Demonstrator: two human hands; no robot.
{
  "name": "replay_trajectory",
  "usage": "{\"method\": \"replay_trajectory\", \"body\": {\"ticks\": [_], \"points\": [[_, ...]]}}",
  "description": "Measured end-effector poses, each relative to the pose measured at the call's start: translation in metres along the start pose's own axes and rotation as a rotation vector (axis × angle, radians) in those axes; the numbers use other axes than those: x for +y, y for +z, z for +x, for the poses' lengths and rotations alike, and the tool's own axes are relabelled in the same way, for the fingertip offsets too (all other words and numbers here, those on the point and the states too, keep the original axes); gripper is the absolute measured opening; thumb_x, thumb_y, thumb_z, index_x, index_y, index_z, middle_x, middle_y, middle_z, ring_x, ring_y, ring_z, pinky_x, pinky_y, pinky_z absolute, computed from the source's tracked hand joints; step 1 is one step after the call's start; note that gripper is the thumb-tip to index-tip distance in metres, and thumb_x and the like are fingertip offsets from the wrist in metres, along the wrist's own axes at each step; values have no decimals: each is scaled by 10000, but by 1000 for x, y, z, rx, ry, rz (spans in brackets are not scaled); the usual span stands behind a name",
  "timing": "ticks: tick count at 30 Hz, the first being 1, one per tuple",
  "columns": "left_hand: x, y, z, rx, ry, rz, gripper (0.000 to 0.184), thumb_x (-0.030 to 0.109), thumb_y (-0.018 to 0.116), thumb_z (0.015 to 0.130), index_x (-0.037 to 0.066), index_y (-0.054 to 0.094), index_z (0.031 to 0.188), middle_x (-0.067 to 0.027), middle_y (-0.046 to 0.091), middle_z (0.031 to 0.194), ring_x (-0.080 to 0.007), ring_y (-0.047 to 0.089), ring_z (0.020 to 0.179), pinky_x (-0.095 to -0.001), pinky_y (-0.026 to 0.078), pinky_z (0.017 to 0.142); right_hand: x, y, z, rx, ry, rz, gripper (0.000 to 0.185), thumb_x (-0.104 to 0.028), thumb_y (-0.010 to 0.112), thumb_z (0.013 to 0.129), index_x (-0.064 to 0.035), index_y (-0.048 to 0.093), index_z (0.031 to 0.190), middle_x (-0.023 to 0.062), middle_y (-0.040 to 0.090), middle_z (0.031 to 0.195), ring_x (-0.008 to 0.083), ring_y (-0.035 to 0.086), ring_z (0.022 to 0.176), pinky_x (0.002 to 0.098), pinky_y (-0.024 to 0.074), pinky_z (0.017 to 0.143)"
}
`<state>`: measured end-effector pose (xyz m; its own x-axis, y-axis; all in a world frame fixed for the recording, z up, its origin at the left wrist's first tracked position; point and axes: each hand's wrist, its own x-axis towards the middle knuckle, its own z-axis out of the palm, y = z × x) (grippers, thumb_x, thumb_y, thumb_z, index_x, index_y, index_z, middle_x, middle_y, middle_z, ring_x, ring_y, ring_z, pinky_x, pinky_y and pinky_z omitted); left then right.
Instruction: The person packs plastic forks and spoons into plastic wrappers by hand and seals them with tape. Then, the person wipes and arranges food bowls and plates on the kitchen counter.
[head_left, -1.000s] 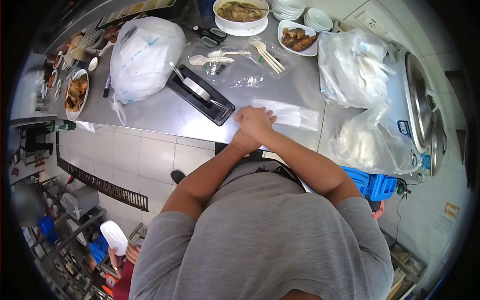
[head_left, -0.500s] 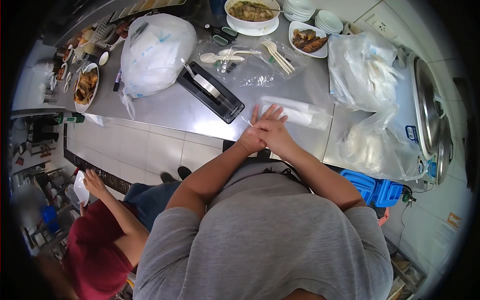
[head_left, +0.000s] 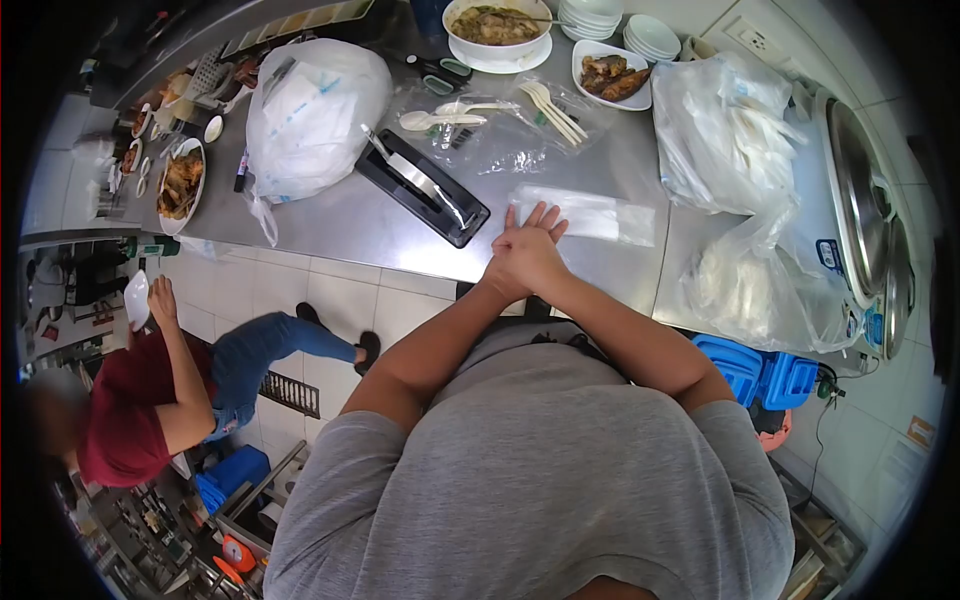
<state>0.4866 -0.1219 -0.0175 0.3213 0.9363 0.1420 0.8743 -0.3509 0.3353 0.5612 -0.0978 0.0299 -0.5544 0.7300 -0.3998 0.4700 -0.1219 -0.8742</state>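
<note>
My hands rest together at the front edge of the steel counter (head_left: 600,275). My left hand (head_left: 540,218) lies underneath, with its fingers stretched out and spread. Over its back, my right hand (head_left: 534,256) is folded, its fingers partly hidden. Just beyond the fingertips lies a flat, clear plastic packet with white contents (head_left: 590,217). A black tape dispenser (head_left: 420,190) stands to the left of my hands. Farther back are plastic spoons (head_left: 440,121) and plastic forks (head_left: 553,115) on clear film. Neither hand appears to hold an object.
A full white plastic bag (head_left: 318,120) sits left, and more plastic bags (head_left: 725,140) lie right, beside large metal lids (head_left: 858,190). Behind are scissors (head_left: 440,75), a bowl of stew (head_left: 495,22) and a fish dish (head_left: 612,80). A person in red (head_left: 130,410) stands lower left, holding a white dish (head_left: 137,300).
My hands stay together at the counter edge, with the right folded more closely over the left. The person in red has moved away to the left with the white dish.
</note>
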Motion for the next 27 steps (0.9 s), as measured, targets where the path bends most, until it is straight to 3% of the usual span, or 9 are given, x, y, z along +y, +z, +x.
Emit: {"method": "replay_trajectory", "body": {"ticks": [6, 10, 13, 16, 18, 19, 21, 24, 27], "points": [[2, -7, -5, 79, 37, -77, 571, 382, 417, 895, 133, 358, 1406, -96, 258, 1501, -267, 177, 1409, -588, 57, 1100, 2, -20, -3, -23, -167, -234, 234, -211, 632, 781, -32, 682, 923, 147, 652, 800, 240, 622, 734, 335, 479, 676], [1, -5, -1, -11, 32, -32, 560, 349, 438, 888, 118, 371, 1393, -116, 265, 1492, -293, 161, 1408, -607, 34, 1095, -5, -52, 5, -120, -297, -526, 245, -222, 636, 776, -34, 683, 925, 156, 658, 817, 250, 630, 755, 343, 486, 693], [1, -4, 0, -24, 24, -96, 560, 316, 466, 881, 94, 365, 1385, -142, 260, 1485, -316, 146, 1406, -641, 21, 1083, -48, -72, 0, -329, -59, -723, 219, -224, 622, 797, -44, 689, 900, 169, 661, 854, 251, 637, 822, 359, 489, 748], [4, -10, 0, -69, -8, -67, 537, 281, 479, 890, 73, 372, 1374, -175, 326, 1434, -343, 210, 1375, -630, 49, 1085, -54, -77, 14, -156, -151, -601, 544, -296, 767, 607, -25, 647, 1063, 178, 669, 893, 293, 650, 810, 330, 506, 737], [6, -11, -1, -60, 6, 10, 538, 284, 477, 901, 57, 366, 1377, -204, 393, 1376, -360, 266, 1341, -585, 87, 1101, -57, -67, 25, -177, -220, -404, 520, -272, 785, 629, -14, 644, 1057, 158, 673, 908, 254, 649, 835, 313, 499, 760], [6, -10, -1, -83, -37, -135, 547, 288, 475, 903, 56, 355, 1383, -209, 386, 1381, -361, 260, 1344, -566, 100, 1105, -57, -60, 29, -186, -255, -305, 508, -260, 795, 640, -9, 642, 1054, 148, 675, 916, 235, 649, 847, 305, 496, 771], [4, -5, -2, -125, -123, -420, 564, 297, 470, 906, 54, 334, 1395, -217, 374, 1390, -363, 248, 1350, -530, 125, 1114, -48, -43, 37, -278, -115, -144, 414, -216, 776, 696, 8, 644, 1017, 121, 671, 909, 200, 637, 846, 294, 493, 777], [0, 7, -1, 36, -29, -226, 566, 286, 463, 909, 45, 319, 1401, -216, 352, 1412, -365, 257, 1349, -489, 160, 1116, -40, -32, 41, -331, 12, 124, 289, -158, 736, 762, 19, 645, 972, 94, 667, 893, 164, 624, 834, 284, 494, 769], [0, 4, -2, -155, -65, -187, 551, 272, 441, 915, 54, 320, 1406, -194, 312, 1450, -352, 243, 1364, -485, 163, 1118, -42, -35, 38, -321, 122, 335, 233, -123, 711, 789, 27, 643, 954, 81, 661, 867, 148, 616, 806, 273, 495, 747]]}}
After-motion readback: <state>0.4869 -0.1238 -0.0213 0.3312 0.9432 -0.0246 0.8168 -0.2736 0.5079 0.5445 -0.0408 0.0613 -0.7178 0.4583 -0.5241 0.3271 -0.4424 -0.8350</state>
